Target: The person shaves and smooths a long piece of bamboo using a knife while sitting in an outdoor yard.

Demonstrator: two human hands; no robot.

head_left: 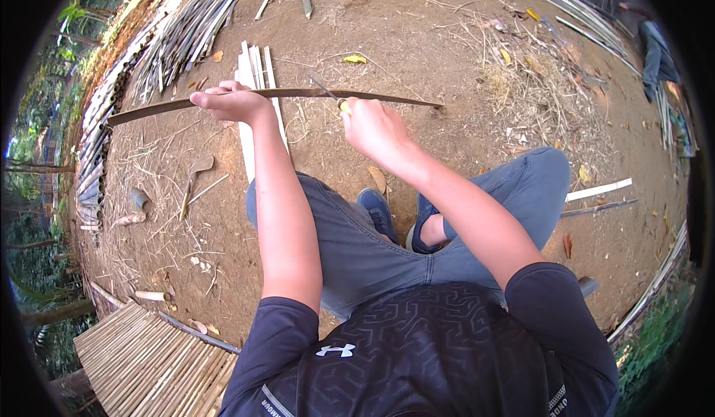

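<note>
A long dark-brown bamboo strip (164,107) lies crosswise in front of me, bowed slightly, its right end near the dirt. My left hand (234,104) is closed on it left of the middle. A knife (322,87) with a thin blade and a yellowish handle end is gripped in my right hand (376,130). Its blade crosses the strip just left of that hand; whether the edge bites into the strip I cannot tell. Beneath and beyond my left hand, pale split strips (246,149) lie on the ground, partly hidden by my forearm.
Bundles of bamboo strips (197,33) line the far left. A broad-headed tool (199,166) and short bamboo pieces (139,199) lie at left, above a slatted bamboo platform (149,354). Shavings (547,93) cover the ground at right. Another person's leg (655,56) shows at the far right.
</note>
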